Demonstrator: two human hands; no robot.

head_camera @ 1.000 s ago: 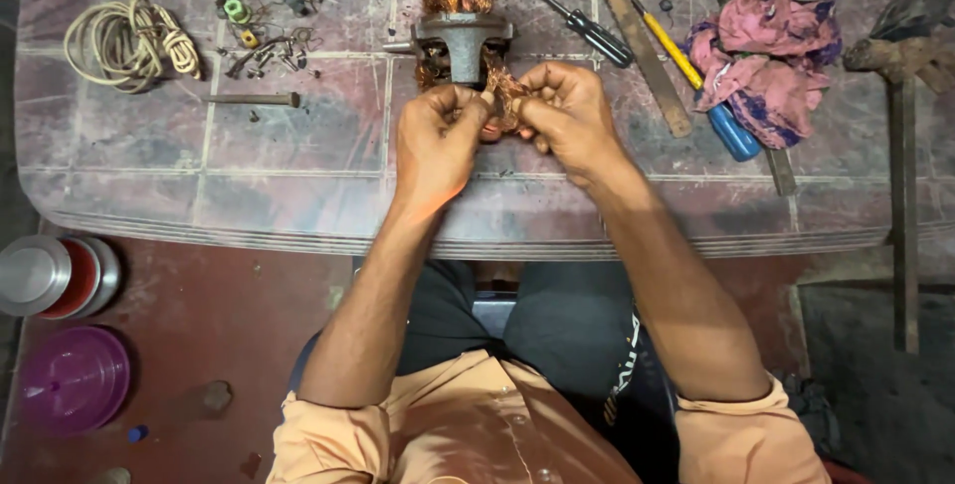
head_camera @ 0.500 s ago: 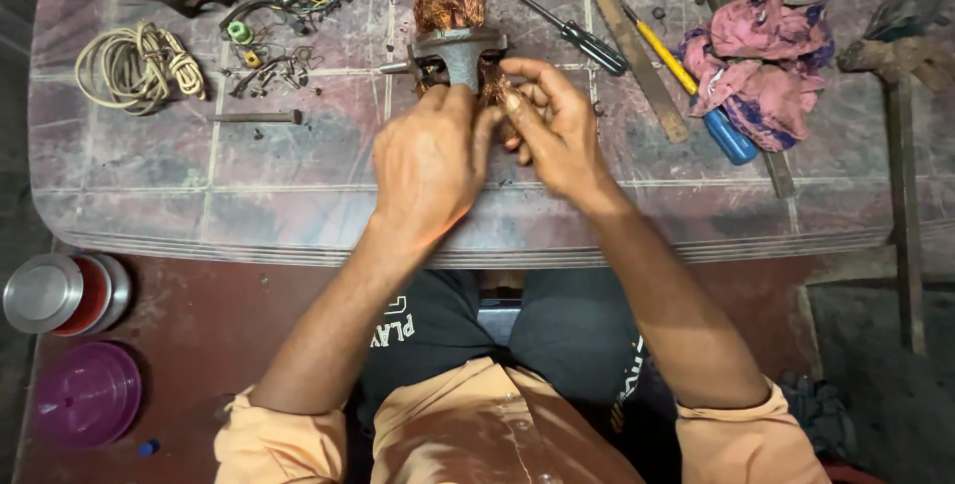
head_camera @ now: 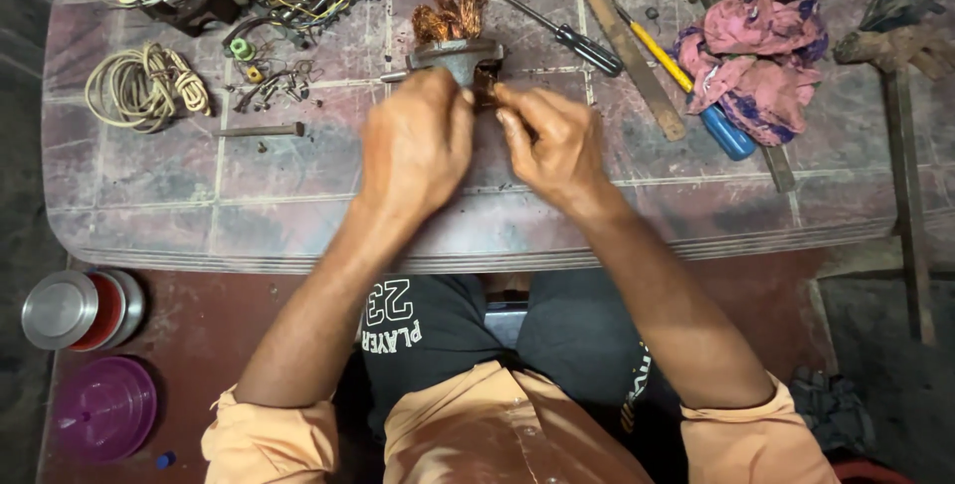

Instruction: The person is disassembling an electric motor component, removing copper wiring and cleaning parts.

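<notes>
Both hands meet at the near edge of a grey metal motor part [head_camera: 460,58]: the left hand [head_camera: 416,141] curls over it, while the right hand [head_camera: 553,141] pinches something small against it, too hidden to name. Frayed copper winding [head_camera: 448,18] bristles from its far side, so this looks like coil stripping; the next pull seems to need a firm hold. Right of the hands lie a black-handled screwdriver [head_camera: 557,26] and crumpled pink rag [head_camera: 761,61]; left, coiled cord [head_camera: 144,86] on the tiled counter [head_camera: 298,195].
</notes>
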